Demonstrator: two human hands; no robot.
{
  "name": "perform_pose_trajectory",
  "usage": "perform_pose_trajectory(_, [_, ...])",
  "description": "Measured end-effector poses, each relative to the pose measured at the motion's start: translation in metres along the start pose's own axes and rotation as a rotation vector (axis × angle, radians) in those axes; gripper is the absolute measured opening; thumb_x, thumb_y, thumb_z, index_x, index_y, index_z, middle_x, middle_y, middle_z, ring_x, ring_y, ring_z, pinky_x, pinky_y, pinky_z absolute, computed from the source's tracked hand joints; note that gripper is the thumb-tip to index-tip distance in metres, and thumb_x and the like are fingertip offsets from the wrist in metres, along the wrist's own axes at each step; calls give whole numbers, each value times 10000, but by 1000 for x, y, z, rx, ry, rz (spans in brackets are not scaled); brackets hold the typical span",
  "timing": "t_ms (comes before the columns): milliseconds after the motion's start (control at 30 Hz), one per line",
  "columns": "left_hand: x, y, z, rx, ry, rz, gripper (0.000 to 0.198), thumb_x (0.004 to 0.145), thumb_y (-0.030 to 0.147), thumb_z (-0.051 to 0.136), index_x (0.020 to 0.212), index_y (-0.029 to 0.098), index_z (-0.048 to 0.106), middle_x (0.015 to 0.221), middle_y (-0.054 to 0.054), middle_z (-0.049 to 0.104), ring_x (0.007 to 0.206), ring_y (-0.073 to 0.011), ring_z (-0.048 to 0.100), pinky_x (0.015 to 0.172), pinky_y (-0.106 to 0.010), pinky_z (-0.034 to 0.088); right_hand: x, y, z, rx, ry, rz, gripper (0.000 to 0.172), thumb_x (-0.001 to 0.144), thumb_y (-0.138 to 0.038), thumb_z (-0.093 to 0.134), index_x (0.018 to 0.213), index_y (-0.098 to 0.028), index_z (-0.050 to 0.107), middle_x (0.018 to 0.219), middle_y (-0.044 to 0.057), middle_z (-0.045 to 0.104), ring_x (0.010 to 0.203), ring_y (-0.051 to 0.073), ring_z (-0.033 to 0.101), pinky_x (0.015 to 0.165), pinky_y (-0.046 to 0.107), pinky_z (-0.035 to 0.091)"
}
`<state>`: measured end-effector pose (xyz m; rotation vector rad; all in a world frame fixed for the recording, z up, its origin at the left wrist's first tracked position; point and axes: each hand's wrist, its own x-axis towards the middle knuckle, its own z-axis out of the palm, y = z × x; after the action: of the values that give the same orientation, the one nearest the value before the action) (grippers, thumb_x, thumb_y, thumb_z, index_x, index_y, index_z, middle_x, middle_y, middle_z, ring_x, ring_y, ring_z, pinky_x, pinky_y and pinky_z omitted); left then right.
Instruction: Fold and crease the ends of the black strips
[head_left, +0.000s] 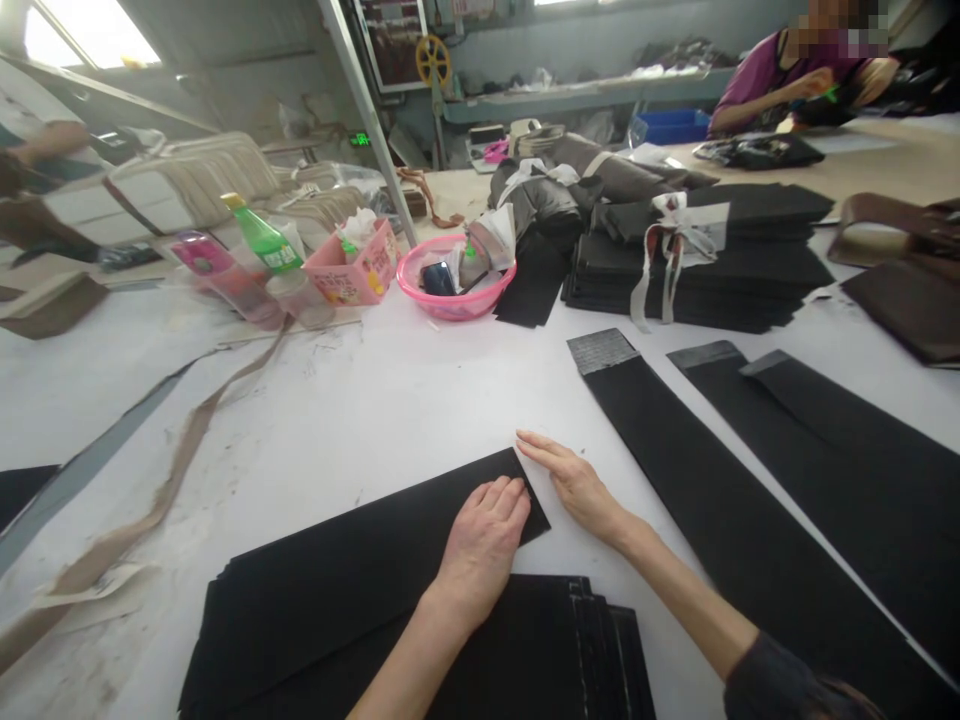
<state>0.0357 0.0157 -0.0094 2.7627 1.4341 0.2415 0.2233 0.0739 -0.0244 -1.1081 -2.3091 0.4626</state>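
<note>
A long black fabric-like panel [360,530] lies slanted over a stack of black panels [540,650] at the near edge of the table. My left hand [484,540] rests palm down on its right end, with the fingers together and slightly bent. Just beyond that end is my right hand [574,485], its fingers stretched out and pointing at the panel's corner; nothing is in it. Whether the right fingertips touch the corner, I cannot tell. To the right lie a long black strip [675,470] with a greyish end and more black strips [847,450].
A pink basin [456,305] holding a phone and small items stands mid-table, beside a pink box [352,268] and bottles [259,240]. Behind are a tied black stack [697,260] and a brown bag [907,290]. A co-worker [772,80] sits at the far right; another person's arm [45,140] shows left.
</note>
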Motion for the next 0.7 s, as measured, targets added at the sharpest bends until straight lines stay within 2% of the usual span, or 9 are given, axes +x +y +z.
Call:
perform_pose_trajectory(133, [-1, 0, -1, -11, 10, 11, 372, 966, 86, 406, 1318, 155, 501, 1348, -74, 540, 1250, -234, 489, 1072, -396, 423, -29, -17, -12, 23, 30, 11, 425, 927, -26, 381, 1213, -202, 641, 1272, 68, 632, 1251, 196, 526, 1048, 431, 476])
perform_pose_trajectory(267, [0, -1, -2, 0, 16, 30, 352, 975, 99, 390, 1296, 148, 526, 1361, -79, 534, 1260, -243, 486, 1075, -396, 420, -48, -25, -12, 37, 21, -13, 384, 953, -60, 402, 1244, -185, 619, 1269, 72, 634, 1240, 196, 535, 1061, 432, 470])
perform_pose_trajectory(467, [1, 0, -4, 25, -14, 44, 387, 972, 94, 385, 1343, 137, 489, 1429, -91, 473, 1280, -245, 467, 1078, -398, 419, -54, -18, -5, -39, -32, -91, 429, 959, -55, 383, 1337, -183, 540, 1361, 87, 563, 1310, 206, 464, 1102, 460, 426])
perform_pose_trajectory(567, [3, 0, -4, 40, -37, 54, 390, 974, 116, 403, 1358, 129, 472, 1471, -81, 428, 1288, -252, 454, 1066, -398, 432, -55, -17, -4, -125, -75, -138, 443, 947, -45, 385, 1365, -136, 503, 1409, 133, 507, 1339, 239, 424, 1111, 488, 404])
perform_pose_trajectory(700, [5, -1, -4, 48, -58, 52, 378, 975, 126, 412, 1344, 137, 491, 1450, -73, 459, 1260, -254, 477, 1027, -402, 459, -55, -20, -8, -212, -145, -186, 467, 913, -13, 378, 1364, -67, 486, 1420, 177, 481, 1360, 275, 386, 1120, 492, 384])
